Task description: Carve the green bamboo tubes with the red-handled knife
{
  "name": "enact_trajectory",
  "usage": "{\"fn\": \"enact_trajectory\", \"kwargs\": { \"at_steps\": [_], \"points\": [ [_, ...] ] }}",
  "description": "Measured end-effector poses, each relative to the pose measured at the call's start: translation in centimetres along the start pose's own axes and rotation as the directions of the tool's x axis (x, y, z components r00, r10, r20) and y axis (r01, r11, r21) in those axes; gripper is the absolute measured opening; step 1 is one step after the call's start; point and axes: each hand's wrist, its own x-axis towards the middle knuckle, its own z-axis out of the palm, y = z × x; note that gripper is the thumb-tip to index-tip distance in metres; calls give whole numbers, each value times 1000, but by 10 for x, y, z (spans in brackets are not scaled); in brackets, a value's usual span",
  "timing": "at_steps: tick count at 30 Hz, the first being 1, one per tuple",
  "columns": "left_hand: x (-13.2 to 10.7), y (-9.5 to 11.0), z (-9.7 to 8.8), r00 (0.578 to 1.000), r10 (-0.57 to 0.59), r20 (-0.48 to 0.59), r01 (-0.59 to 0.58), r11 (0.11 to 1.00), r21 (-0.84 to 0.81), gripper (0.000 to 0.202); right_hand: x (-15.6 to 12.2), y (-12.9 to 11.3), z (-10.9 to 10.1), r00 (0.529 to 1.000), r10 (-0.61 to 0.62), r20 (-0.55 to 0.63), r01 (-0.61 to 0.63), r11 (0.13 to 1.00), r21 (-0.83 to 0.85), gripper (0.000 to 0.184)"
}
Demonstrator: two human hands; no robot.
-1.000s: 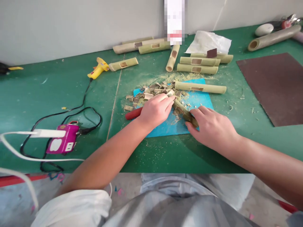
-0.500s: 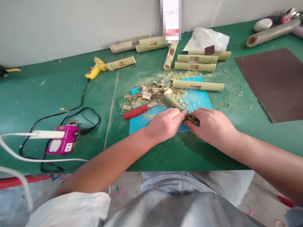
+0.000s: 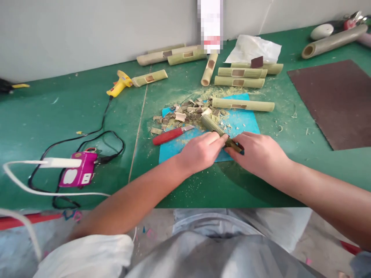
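Observation:
Both my hands are on one greenish bamboo tube, tilted across a blue mat. My left hand is closed around its middle, the thumb pressed on top. Just beside it, my right hand grips the near end between thumb and fingers; whatever may lie under those fingertips is hidden. A red-handled knife rests on the mat left of my left hand, its blade pointing right. Behind the held piece lies another bamboo tube with a rectangular notch cut in it.
Wood chips and sawdust cover the mat's far left. Several notched tubes lie at the back. A yellow glue gun, its cord and a purple power adapter are on the left. A brown sheet lies on the right.
The view has shifted very slightly. Both hands keep their hold on the bamboo tube in nearly the same place.

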Motion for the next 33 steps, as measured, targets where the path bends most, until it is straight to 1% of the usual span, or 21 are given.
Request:
{"fn": "enact_trajectory", "kwargs": {
  "at_steps": [1, 4, 8, 9, 12, 13, 16, 17, 20, 21, 23, 25, 28, 31, 32, 33],
  "points": [
    [0, 0, 0, 1000, 7, 10, -6, 1000, -7, 26, 0, 0, 0, 1000, 3, 2, -3, 1000, -1, 27],
    [1, -1, 1, 999, -46, -29, 47, 997, 66, 30, 0, -1, 0, 1000, 9, 4, -9, 1000, -11, 28],
    [3, -1, 2, 999, 51, -18, -50, 998, 26, 29, 0, -1, 0, 1000, -25, -11, 25, 1000, -17, 25],
    [4, -1, 2, 999, 45, -24, -44, 998, 35, 28, 0, -1, 0, 1000, -26, -17, 25, 1000, -17, 25],
    [4, -4, 2, 997, -35, -69, 41, 994, 100, 30, 0, 0, 1, 999, -17, -29, 16, 1000, -22, 27],
    [3, -4, 2, 997, -35, -62, 40, 995, 91, 31, 0, 0, 2, 999, -20, -31, 19, 1000, -24, 27],
    [2, -5, 3, 1000, 10, 10, -10, 1000, -9, 31, -1, 0, 3, 998, -38, -40, 37, 999, -26, 26],
    [2, -7, 3, 1000, 7, 7, -7, 1000, -7, 30, -1, 0, 3, 998, -36, -45, 35, 999, -25, 27],
    [2, -11, 3, 994, -95, -61, 100, 991, 88, 32, -1, 0, 2, 998, -26, -53, 25, 999, -27, 27],
    [2, -12, 2, 994, -89, -58, 94, 991, 94, 32, -1, 0, 2, 998, -29, -50, 28, 999, -26, 26],
    [1, -11, 1, 1000, -25, -12, 25, 999, 43, 32, -1, 0, 2, 999, -36, -39, 35, 999, -20, 26],
    [1, -8, -1, 1000, 7, 15, -7, 1000, 4, 32, -1, 0, 1, 999, -24, -32, 23, 1000, -14, 26],
    [1, -4, -1, 999, -50, 3, 50, 996, 67, 34, -1, 0, 1, 1000, -4, -26, 3, 1000, -11, 26],
    [1, -1, 0, 999, -10, 37, 9, 1000, 19, 34, 0, -1, 1, 1000, -1, -24, 1, 1000, 0, 26],
    [1, 0, 1, 999, -6, 38, 6, 1000, 7, 34, 1, 0, 1, 1000, 2, -25, -2, 1000, 6, 27],
    [1, 2, 1, 999, -29, 19, 29, 999, 26, 33, 1, 0, 2, 999, 10, -31, -9, 1000, 10, 27]
  ]
}}
